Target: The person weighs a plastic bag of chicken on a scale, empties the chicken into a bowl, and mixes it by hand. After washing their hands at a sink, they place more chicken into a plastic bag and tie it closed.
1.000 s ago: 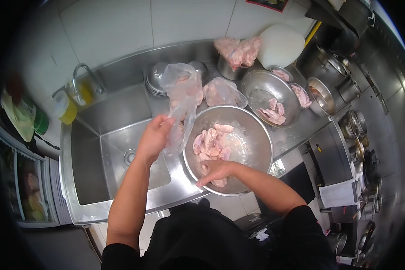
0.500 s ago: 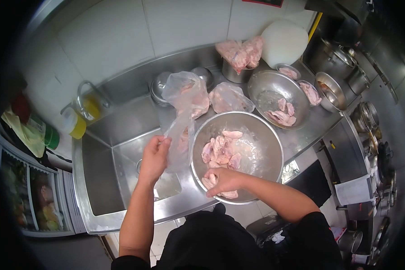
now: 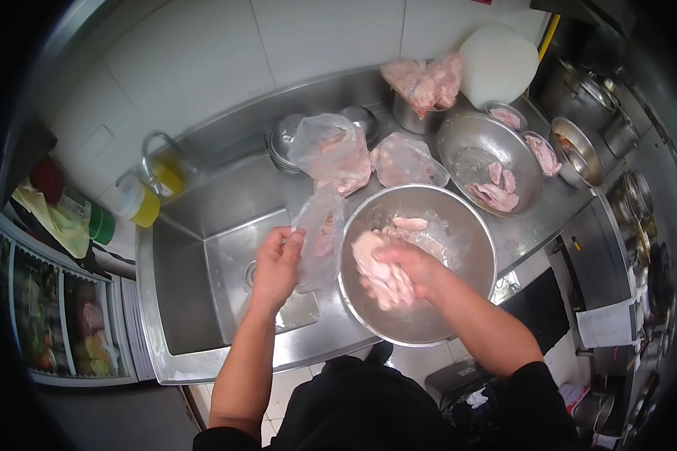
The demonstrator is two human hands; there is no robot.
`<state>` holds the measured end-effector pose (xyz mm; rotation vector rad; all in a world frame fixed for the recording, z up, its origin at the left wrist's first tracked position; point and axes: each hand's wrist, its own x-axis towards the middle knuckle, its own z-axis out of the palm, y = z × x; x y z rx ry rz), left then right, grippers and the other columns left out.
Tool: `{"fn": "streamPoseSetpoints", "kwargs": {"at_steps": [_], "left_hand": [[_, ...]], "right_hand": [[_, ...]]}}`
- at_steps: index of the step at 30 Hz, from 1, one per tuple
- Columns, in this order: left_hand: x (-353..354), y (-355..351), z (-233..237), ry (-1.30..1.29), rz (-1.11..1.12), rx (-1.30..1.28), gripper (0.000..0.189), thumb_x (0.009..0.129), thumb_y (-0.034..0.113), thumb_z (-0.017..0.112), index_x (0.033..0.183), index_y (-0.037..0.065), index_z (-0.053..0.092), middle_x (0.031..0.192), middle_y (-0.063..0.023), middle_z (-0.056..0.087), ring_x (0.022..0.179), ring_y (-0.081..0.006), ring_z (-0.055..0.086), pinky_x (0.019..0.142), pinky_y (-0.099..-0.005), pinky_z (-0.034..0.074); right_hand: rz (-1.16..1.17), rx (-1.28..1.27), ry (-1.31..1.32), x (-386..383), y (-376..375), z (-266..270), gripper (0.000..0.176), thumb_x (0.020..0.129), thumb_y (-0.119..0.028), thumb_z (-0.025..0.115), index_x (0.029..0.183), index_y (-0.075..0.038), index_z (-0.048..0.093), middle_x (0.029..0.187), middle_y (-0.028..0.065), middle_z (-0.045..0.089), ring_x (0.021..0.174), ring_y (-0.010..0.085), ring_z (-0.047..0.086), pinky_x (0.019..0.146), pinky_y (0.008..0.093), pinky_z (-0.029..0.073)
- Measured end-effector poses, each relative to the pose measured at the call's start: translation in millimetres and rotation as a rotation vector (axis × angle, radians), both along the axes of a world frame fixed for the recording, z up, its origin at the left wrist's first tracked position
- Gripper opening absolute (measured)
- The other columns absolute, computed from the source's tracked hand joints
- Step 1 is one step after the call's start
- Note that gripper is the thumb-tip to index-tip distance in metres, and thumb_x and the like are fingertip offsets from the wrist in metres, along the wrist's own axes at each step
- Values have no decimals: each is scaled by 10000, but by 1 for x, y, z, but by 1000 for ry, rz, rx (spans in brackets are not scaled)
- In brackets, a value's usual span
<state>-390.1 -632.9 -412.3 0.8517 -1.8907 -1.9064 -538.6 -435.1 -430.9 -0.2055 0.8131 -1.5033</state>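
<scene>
My left hand point(image 3: 276, 263) pinches the rim of a clear plastic bag point(image 3: 320, 244), which hangs between the sink and a large steel bowl point(image 3: 470, 259). Some pale pink meat shows through the bag's film. Over the bowl, my right hand point(image 3: 417, 269) is closed round a bunch of raw chicken wings point(image 3: 382, 278), slightly blurred by motion. Another chicken wing point(image 3: 410, 223) lies in the bowl behind them; part of the bowl's contents is hidden by the hand and its load.
Filled bags of meat point(image 3: 406, 159) and a second steel bowl point(image 3: 530, 188) with several wings stand behind. At left are the sink point(image 3: 184, 301) and its faucet point(image 3: 152, 154). A pot point(image 3: 414, 116) holds more bagged meat beside a round white board point(image 3: 498, 66).
My right hand has risen from the near left side of the bowl and now holds a bunch of chicken wings. My left hand keeps its grip on the bag. The view has shifted slightly.
</scene>
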Motion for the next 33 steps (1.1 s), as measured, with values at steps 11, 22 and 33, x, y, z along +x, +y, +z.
{"fn": "streamPoseSetpoints", "kwargs": {"at_steps": [11,22,33], "left_hand": [[-11,-10,11,78,69,155,170,981,259,551,1014,94,577,672,51,492,545,-32,416,445,-228,333],[-96,-37,32,201,10,83,157,972,242,550,955,87,561,744,33,488,636,-69,442,516,-251,376],[-130,-35,86,358,46,152,177,980,246,523,1001,71,539,785,11,497,645,-114,474,571,-340,506]], "right_hand": [[-78,110,-50,-16,-125,-31,282,943,-225,482,1126,-15,526,1021,156,618,888,307,649,752,477,564],[-201,192,448,-50,-75,64,320,977,-223,486,1220,-18,521,1124,166,607,998,264,638,835,378,528],[-180,937,1510,-15,-14,-68,942,622,-392,816,1401,-74,393,1337,219,473,1217,382,494,1004,432,443]]}}
